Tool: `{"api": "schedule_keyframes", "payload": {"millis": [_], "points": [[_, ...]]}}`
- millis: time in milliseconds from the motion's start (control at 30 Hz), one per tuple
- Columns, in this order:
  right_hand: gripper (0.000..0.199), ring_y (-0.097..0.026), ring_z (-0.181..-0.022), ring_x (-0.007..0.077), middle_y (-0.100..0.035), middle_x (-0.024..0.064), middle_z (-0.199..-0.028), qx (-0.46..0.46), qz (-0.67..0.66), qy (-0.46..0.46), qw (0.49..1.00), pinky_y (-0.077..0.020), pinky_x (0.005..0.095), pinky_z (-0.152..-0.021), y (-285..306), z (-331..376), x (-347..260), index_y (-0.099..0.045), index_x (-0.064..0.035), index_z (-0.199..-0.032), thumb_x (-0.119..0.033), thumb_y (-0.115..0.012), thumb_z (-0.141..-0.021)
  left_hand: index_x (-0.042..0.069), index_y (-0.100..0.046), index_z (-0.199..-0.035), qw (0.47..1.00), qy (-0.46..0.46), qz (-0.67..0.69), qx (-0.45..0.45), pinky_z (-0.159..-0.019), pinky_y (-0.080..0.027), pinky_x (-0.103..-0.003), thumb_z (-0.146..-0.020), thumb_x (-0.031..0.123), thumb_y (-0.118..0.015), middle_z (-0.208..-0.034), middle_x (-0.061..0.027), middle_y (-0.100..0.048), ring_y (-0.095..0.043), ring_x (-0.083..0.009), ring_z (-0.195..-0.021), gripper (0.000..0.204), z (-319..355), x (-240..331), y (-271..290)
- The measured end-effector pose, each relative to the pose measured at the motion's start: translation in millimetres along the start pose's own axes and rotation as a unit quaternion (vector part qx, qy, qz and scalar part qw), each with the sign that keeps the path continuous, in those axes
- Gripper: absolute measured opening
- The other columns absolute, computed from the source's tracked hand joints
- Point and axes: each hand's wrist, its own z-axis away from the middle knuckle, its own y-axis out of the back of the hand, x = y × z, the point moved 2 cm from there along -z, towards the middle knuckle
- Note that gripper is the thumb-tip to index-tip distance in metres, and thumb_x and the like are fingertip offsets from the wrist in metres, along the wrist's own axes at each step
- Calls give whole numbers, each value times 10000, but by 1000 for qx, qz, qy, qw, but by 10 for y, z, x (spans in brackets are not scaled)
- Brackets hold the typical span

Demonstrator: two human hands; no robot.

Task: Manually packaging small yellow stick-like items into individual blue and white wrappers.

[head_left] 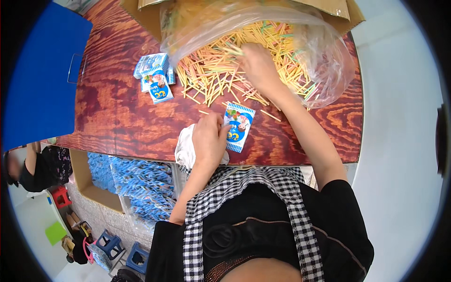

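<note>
My left hand (208, 141) rests near the table's front edge, its fingers curled and closed at the left side of a small blue-and-white packet (238, 128). The packet lies flat, with a printed face upward. Bunched under that wrist is a white cloth (184, 147). Farther off, my right hand (260, 66) reaches into a heap of thin yellow, pink and green sticks (206, 70). Its fingers are closed on a few of the sticks, which stick out to the left. The fingertips are partly hidden by the hand.
The heap spills from a clear plastic bag (329, 70) in a cardboard box (350, 16). More blue-and-white packets (157, 77) lie at left on the wood-patterned table (112, 113). A blue panel (44, 70) stands beside it. Below is a carton of blue packets (141, 183); another person (40, 167) is at far left.
</note>
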Motion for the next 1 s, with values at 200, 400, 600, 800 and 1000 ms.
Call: {"api": "schedule_keyframes", "payload": {"millis": [200,400,600,800,1000], "points": [[157,-536,-712,128,-557,26,-746,-27,-531,-275,801,-454,278,-648,254,23,327,-522,-42,-885,-176,-506,-965,39,-590,-815,1000,-14,17,0,-574,-394,-360,-755,39,-693,-680,-90,-517,-504,-239,-626,118,-13,-23,0],[147,-450,-649,108,-480,10,-750,-93,-822,-320,461,-413,237,-579,302,140,590,-494,-42,-920,-178,-491,-977,20,-597,-909,967,51,250,19,-634,-426,-272,-866,35,-608,-790,-43,-591,-543,-139,-697,46,-52,-150,-19],[177,-394,-596,73,-435,-12,-715,-148,-791,-334,491,-346,198,-485,335,417,322,-509,-21,-997,-196,-508,-973,-1,-541,-1088,739,213,638,-43,-758,-472,-270,-977,139,-455,-980,-55,-621,-597,-133,-851,198,-418,31,77],[208,-363,-558,47,-413,-25,-690,-161,-734,-365,549,-325,188,-452,388,462,194,-520,-8,-1043,-200,-533,-963,-15,-529,-1167,685,155,704,-105,-936,-437,-373,-970,174,-470,-1115,-125,-615,-585,-235,-1043,279,-1009,95,-158],[179,-390,-583,77,-425,4,-698,-211,-779,-357,471,-289,202,-462,305,618,-13,-515,-19,-945,-187,-576,-931,3,-572,-1036,741,119,644,-146,-796,-468,-290,-961,167,-501,-976,-71,-631,-598,-142,-887,194,-1341,463,-424]]}}
